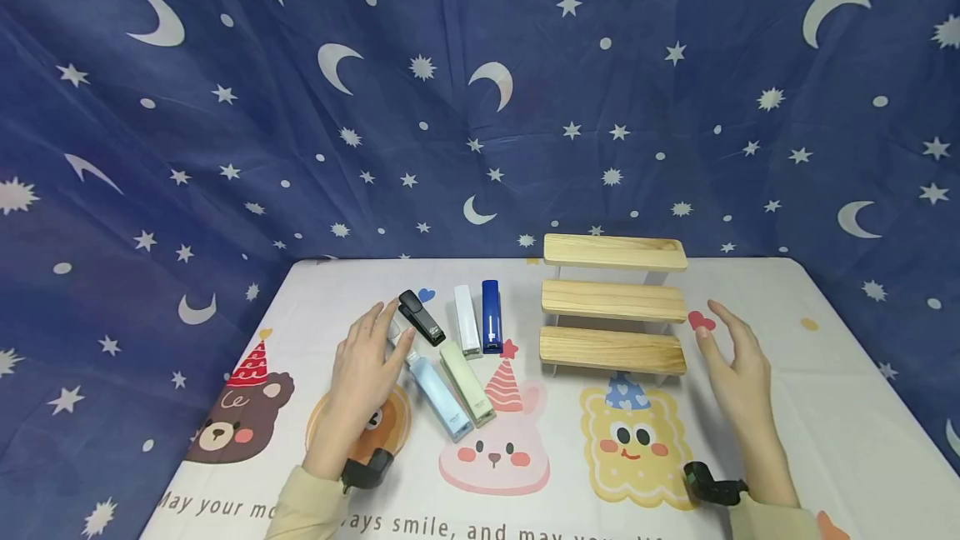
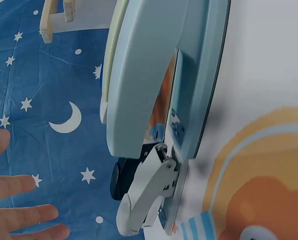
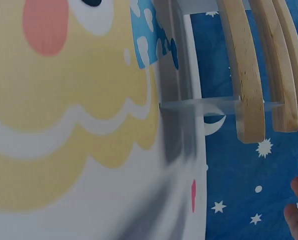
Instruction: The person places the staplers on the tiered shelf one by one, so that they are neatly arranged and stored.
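Observation:
My left hand (image 1: 366, 367) hovers with fingers spread over the left end of a group of staplers. Nearest it lie a light blue stapler (image 1: 441, 397) and a pale grey stapler (image 2: 146, 182), mostly hidden by the hand in the head view. Beyond the fingertips is a black stapler (image 1: 422, 317). A pale green stapler (image 1: 468, 383) lies beside the light blue one; a white stapler (image 1: 467, 321) and a dark blue stapler (image 1: 491, 317) sit farther back. My right hand (image 1: 738, 373), fingers apart and holding nothing, is right of a three-tier wooden rack (image 1: 613, 348).
The rack's wooden shelves rise in steps on clear supports (image 3: 218, 102). A white cloth with printed cartoon animals covers the table (image 1: 787, 440). Behind the table hangs a blue curtain (image 1: 420, 148) with moons and stars.

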Motion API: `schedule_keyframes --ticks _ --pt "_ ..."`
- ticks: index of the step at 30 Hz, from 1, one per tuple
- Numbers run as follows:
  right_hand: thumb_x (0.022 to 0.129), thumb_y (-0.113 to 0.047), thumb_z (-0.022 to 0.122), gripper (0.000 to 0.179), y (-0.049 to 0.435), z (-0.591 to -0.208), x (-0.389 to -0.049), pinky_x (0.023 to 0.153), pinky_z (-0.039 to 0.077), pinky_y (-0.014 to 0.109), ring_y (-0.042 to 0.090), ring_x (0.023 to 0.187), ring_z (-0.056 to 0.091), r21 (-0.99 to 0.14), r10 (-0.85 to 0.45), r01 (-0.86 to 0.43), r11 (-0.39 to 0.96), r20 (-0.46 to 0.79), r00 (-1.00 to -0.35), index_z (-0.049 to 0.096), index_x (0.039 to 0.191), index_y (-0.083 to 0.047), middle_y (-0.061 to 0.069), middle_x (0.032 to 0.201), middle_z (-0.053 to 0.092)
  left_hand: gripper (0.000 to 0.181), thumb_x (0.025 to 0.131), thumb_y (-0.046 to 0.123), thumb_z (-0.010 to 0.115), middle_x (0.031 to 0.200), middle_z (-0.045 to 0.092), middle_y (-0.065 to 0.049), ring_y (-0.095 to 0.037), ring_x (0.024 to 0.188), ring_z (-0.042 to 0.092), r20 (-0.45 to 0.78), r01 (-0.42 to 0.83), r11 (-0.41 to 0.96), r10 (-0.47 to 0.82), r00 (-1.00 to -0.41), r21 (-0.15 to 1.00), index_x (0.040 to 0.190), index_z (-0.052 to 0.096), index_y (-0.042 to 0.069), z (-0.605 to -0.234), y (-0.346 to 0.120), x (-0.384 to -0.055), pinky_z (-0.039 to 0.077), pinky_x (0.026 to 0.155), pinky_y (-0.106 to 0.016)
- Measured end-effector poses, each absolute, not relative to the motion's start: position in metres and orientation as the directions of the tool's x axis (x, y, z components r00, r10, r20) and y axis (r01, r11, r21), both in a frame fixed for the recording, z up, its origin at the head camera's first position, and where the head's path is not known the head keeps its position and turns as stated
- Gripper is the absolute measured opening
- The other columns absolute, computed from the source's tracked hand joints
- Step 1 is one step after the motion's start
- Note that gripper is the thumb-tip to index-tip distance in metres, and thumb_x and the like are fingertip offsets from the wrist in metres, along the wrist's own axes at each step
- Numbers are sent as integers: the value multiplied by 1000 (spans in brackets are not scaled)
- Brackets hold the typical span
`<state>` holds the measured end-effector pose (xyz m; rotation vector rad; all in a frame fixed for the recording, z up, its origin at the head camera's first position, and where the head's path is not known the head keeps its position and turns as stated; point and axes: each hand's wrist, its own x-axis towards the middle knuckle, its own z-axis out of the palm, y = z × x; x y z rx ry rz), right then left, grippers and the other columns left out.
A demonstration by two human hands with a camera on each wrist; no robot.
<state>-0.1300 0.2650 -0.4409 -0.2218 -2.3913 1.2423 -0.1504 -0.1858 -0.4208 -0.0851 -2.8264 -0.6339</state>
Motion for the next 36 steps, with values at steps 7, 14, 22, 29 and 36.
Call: schedule_keyframes --ticks 7,14,22,29,36 --pt "99 -23 50 46 260 -444 -130 116 26 26 16 140 38 -852 385 -11 524 248 -889 45 144 -17 11 147 47 60 97 51 43 146 45 -16 -37 134 42 250 97 882 -24 -968 461 146 40 15 -423 -181 -146 40 100 -59" --pt "99 -23 51 45 258 -451 -131 104 34 11 -7 120 46 -871 401 5 491 221 -889 45 143 -17 13 139 53 57 96 48 47 142 49 -15 -36 129 47 237 69 868 -58 -970 492 143 44 16 -426 -177 -139 41 100 -56" --pt "100 -19 47 42 262 -456 -132 85 36 3 -16 107 46 -881 364 15 473 180 -914 47 141 -12 10 134 56 55 96 43 51 141 50 -13 -34 127 49 180 -1 843 -116 -977 537 143 44 16 -434 -174 -132 43 98 -56" --pt "99 -14 48 41 273 -466 -132 83 40 2 -16 98 55 -943 285 -19 331 120 -951 46 139 -2 -28 110 58 54 95 40 53 140 51 -17 -37 124 51 135 -47 806 -156 -979 590 142 46 15 -441 -167 -128 43 98 -56" --pt "97 -9 51 38 278 -476 -133 78 47 5 -11 91 61 -987 224 -57 152 90 -970 48 132 6 -25 101 65 52 96 41 51 141 50 -15 -35 117 54 93 -89 763 -192 -977 641 142 45 17 -447 -161 -119 42 98 -56"
